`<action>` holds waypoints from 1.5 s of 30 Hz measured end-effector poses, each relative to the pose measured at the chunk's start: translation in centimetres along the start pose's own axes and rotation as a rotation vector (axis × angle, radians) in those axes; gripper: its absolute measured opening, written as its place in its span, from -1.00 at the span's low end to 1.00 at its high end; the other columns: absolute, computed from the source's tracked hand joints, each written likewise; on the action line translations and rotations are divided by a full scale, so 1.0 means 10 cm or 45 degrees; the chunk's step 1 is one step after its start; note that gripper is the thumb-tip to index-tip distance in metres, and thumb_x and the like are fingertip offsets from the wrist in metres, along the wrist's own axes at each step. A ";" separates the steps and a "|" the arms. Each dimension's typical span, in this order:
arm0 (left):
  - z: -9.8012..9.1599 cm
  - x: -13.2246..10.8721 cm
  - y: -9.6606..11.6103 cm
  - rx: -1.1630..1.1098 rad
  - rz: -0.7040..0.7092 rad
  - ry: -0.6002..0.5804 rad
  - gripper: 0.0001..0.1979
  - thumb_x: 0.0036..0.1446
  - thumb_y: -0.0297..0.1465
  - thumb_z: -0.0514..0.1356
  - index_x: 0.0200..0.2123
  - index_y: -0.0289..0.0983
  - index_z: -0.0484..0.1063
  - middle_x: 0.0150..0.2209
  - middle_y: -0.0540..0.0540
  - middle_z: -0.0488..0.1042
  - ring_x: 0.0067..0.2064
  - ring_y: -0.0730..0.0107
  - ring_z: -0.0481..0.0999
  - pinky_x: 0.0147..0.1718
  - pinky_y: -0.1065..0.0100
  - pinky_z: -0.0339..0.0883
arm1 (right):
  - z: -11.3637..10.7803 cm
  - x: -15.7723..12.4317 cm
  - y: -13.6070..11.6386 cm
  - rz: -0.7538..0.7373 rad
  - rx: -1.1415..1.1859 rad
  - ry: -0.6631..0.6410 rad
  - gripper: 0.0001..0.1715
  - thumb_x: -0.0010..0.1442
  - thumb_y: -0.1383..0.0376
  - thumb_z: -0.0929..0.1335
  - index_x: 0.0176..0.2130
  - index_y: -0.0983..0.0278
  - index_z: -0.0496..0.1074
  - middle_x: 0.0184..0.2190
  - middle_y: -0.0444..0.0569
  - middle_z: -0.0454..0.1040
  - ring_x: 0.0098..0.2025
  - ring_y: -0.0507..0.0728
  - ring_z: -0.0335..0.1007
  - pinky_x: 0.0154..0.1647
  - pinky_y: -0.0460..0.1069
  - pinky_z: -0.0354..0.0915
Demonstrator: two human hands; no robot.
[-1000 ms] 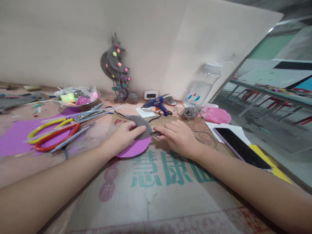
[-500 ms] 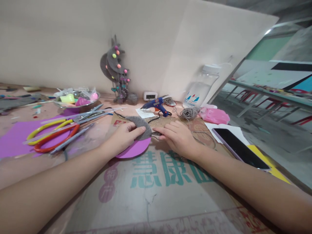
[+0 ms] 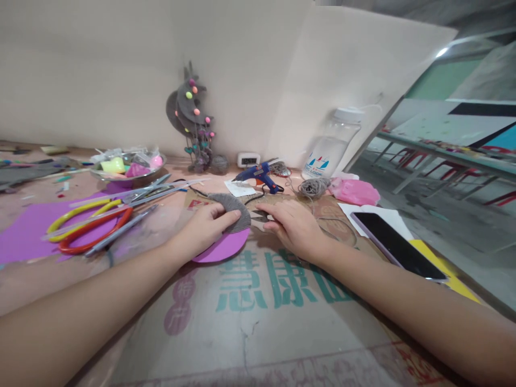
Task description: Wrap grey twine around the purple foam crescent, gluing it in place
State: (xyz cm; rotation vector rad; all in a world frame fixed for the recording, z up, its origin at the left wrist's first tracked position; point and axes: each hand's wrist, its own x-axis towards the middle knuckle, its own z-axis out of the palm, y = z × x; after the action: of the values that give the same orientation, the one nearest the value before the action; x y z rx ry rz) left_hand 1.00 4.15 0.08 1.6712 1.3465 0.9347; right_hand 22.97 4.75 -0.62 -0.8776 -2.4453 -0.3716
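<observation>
My left hand [image 3: 209, 223] is closed on a crescent wrapped in grey yarn [image 3: 230, 207], its thumb lying across the top. Below the grey part shows a rounded purple foam or paper piece [image 3: 226, 246]. Just to the right, my right hand [image 3: 296, 223] is closed in a pinch, its forefinger pointing at the crescent's edge. Thin grey yarn [image 3: 258, 219] seems to run between its fingertips and the crescent; the grip itself is partly hidden. From a ball of grey yarn [image 3: 314, 187] behind that hand, a loose strand curls over the cardboard.
A blue glue gun [image 3: 258, 174] lies on white paper behind the hands. Scissors with yellow and red handles [image 3: 94, 226] lie left, on a purple sheet [image 3: 24, 231]. A bottle [image 3: 332, 142], a pink bag [image 3: 355, 191] and a phone [image 3: 397, 244] are right. Bowl [image 3: 129, 174] at back left.
My right hand has shifted slightly, and its fingertips have parted a little more around the yarn by the crescent's edge. My left hand keeps its hold on the crescent.
</observation>
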 end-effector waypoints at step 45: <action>0.01 0.00 0.00 0.116 0.078 -0.028 -0.66 0.01 -0.20 0.14 -0.67 -0.25 0.18 -0.65 0.11 0.14 -0.56 0.50 0.14 -0.57 0.42 0.02 | 0.01 0.02 0.00 -0.072 -0.070 -0.016 -0.57 0.34 0.17 0.13 -0.09 0.35 0.43 -0.37 0.03 0.49 -0.32 0.11 0.31 -0.28 -0.01 0.13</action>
State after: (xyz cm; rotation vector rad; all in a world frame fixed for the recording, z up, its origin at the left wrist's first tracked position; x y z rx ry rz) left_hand 1.10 4.13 0.06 1.7954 1.3480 0.8988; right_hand 22.76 4.94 -0.61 -0.8374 -2.4862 -0.4570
